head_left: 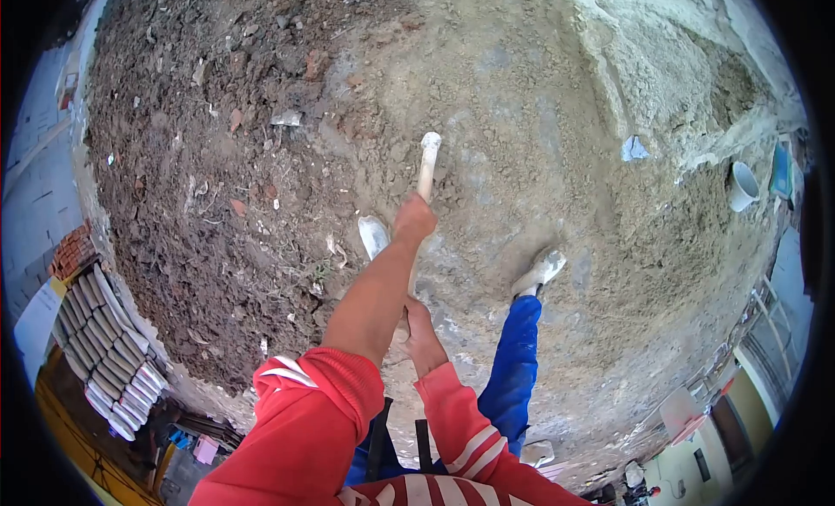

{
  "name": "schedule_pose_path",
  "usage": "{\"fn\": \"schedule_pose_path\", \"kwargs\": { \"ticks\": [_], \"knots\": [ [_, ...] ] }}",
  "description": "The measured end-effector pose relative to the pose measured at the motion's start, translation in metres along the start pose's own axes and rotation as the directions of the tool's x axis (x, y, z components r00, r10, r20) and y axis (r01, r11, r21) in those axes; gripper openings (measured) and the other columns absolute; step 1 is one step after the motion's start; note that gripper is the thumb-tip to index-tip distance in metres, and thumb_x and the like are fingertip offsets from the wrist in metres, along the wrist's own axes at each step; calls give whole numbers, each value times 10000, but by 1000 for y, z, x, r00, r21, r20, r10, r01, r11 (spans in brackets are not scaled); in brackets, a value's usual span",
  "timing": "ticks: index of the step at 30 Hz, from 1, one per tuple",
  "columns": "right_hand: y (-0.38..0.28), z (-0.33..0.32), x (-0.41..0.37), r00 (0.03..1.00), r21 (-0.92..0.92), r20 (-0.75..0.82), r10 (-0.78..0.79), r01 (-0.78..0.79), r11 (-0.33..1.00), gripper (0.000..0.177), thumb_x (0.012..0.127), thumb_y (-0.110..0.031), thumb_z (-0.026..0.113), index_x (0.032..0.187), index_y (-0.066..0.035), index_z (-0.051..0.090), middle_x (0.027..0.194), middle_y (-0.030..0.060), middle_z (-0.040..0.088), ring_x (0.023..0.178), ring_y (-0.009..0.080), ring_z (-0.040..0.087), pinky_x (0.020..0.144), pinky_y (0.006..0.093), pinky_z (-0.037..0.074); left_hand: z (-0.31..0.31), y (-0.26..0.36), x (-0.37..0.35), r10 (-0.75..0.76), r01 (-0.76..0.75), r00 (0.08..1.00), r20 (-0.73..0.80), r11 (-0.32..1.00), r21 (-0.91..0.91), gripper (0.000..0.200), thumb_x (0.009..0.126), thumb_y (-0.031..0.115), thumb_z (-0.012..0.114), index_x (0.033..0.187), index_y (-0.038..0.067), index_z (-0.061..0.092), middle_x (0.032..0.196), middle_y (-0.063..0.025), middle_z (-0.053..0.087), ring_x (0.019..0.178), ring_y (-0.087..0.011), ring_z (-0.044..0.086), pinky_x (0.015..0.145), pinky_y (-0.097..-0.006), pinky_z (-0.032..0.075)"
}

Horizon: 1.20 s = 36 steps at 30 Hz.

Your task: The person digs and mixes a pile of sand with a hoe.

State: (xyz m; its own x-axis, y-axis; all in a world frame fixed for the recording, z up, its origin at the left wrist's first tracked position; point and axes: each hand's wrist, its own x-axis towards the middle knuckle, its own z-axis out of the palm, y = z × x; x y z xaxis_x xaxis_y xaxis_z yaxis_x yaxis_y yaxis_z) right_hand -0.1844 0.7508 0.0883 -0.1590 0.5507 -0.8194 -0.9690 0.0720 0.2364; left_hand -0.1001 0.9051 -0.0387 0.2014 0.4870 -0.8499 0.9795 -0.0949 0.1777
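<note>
Two bare hands on one pale-handled tool (426,174), which slants away from the body between the two shoes. Left hand (414,217) is farther forward, fingers closed round the shaft a little short of the whitish, knobbed end. Right hand (424,332) is lower and nearer the body, apparently closed on the shaft too; its finger detail is partly hidden. Whether the knobbed end carries a blade, cannot tell.

On handling, my judgement: the spaced grip gives good control. Best to let the forward hand guide and the rear hand steady, wrists in line with the shaft, knees soft. Both shoes flank the tool, so any stroke wants to run down the middle, well wide of the left shoe (374,235) and right shoe (547,267). A slick or caked shaft could twist; firm fingers help.

Materials: shaft smooth, rounded, wood-like; its end coated chalky white. Dark soil (187,271) at the left is loose and crumbly, studded with reddish fragments and root-like strands. Tan ground (522,106) is flatter, finer, with greyish patches. Pale, rough, mortar-like mass (648,58) at upper right; a white bucket (742,187) tilts near it. Long ribbed pieces (100,332) lie stacked at lower left, beside small reddish bricks (71,252).
</note>
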Motion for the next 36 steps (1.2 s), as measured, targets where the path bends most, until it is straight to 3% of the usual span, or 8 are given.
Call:
{"fn": "schedule_pose_path", "kwargs": {
  "ticks": [7, 11, 14, 19, 28, 29, 30, 36],
  "knots": [
    [-170, 14, -127, 974, -2, -41, 223, -223, 975, 128, 873, -74, 591, 945, -25, 496, 691, -10, 472, 510, 56, 450, 442, 214, 382, 31, 76, -38, -121, 105, 993, -7, 882, -460, 389, 752, 219, 695, 961, -93, 596, 855, -192, 657, 723, -321, 678, 640, -427, 546],
    [-262, -43, -301, 963, -306, -125, 240, -267, 914, 202, 860, -87, 623, 1015, -19, 512, 681, -22, 444, 517, 58, 424, 448, 221, 350, 95, 170, -117, -187, 274, 953, 238, 199, -941, 258, 771, 212, 686, 873, -2, 585, 705, -88, 557, 540, -199, 528, 502, -365, 461],
    [-310, -117, -449, 924, -810, -369, -98, -268, 522, 220, 813, -43, 628, 1019, -3, 561, 665, 29, 537, 526, 100, 521, 470, 255, 427, 181, 245, -177, -72, 457, 887, 457, -21, -889, 222, 783, 181, 680, 863, 23, 545, 682, -73, 532, 540, -201, 530, 500, -361, 468],
    [-302, -254, -573, 706, -866, -359, -610, -496, -65, 182, 757, -58, 626, 880, 11, 510, 615, 130, 529, 512, 234, 544, 503, 365, 436, 264, 329, -313, 84, 598, 792, 604, 86, -797, 221, 790, 156, 720, 854, 6, 571, 675, -52, 552, 556, -167, 559, 517, -325, 479],
    [-202, -114, -290, 687, -997, -3, -727, -58, -51, 217, 797, -90, 657, 916, 20, 514, 634, 191, 550, 557, 309, 590, 545, 420, 449, -12, 280, -210, 261, -195, 962, -75, 475, -858, 194, 792, 124, 646, 844, -52, 581, 682, -101, 607, 564, -151, 590, 500, -313, 494],
    [-189, -91, -241, 713, -999, -29, -700, -2, 39, 253, 795, -112, 668, 951, 29, 528, 658, 206, 568, 573, 346, 601, 565, 426, 459, -59, 268, -197, 287, -315, 940, -185, 520, -794, 219, 790, 130, 647, 880, -58, 578, 686, -98, 607, 565, -157, 595, 517, -311, 508],
    [-178, -55, -195, 613, -958, 285, -737, 198, -206, 303, 796, -117, 673, 1021, 43, 547, 671, 203, 575, 565, 340, 582, 595, 417, 472, -99, 255, -181, 311, -418, 905, -291, 524, -742, 244, 796, 133, 650, 913, -65, 572, 697, -89, 606, 584, -158, 604, 532, -307, 517],
    [-118, 24, 15, 812, -910, 320, -488, 408, 81, 346, 795, -96, 655, 1097, 47, 562, 782, 168, 612, 692, 232, 588, 680, 366, 485, -164, 118, -78, 237, -707, 589, -773, 613, -351, 287, 832, 146, 636, 1025, -27, 512, 769, -122, 608, 623, -183, 623, 550, -333, 511]
  ]
}}
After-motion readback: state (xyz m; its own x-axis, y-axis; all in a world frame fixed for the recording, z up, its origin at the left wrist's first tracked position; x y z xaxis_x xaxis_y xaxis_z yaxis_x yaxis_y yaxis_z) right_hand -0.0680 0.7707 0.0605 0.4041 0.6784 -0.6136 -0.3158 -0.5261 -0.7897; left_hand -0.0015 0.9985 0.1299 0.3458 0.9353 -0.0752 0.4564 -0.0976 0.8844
